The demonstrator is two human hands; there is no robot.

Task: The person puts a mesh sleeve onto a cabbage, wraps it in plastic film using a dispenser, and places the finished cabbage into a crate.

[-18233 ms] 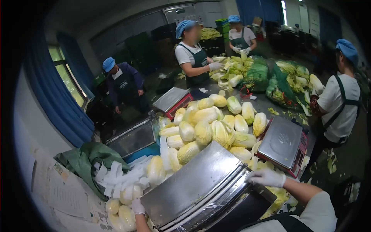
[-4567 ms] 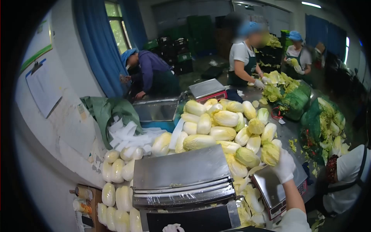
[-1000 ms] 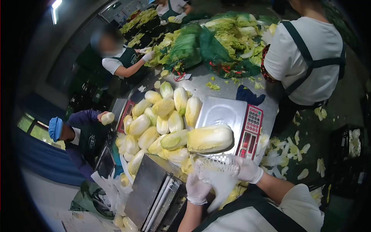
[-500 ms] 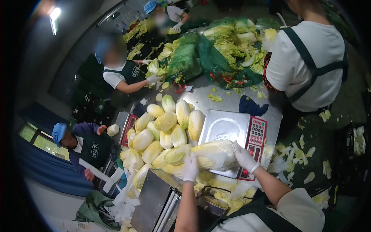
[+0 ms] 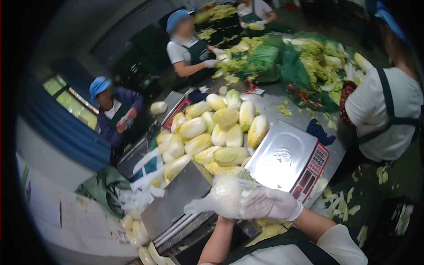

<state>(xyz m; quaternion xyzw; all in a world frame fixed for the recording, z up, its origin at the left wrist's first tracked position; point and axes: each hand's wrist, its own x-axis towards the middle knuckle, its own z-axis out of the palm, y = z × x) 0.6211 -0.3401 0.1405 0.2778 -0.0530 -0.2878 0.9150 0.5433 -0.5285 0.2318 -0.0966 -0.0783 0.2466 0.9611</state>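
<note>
A napa cabbage wrapped in clear film lies across my hands, low in the middle of the view. My right hand, in a white glove, is closed around its right end. Under its left end is my left hand, also gloved and partly hidden by the cabbage and film. Just left of and below them is a metal wrapping machine with rollers. A pile of bare napa cabbages lies beyond, beside a digital scale with a red keypad panel.
Green net bags and loose leaves lie at the table's far end. Several co-workers in aprons stand around, one close on the right. A second scale stands at the left. Wrapped cabbages sit lower left; leaf scraps litter the floor.
My hands have brought the cabbage off the scale, left and closer to me beside the machine. The view has swung left. The co-worker at left no longer shows the white strip in hand.
</note>
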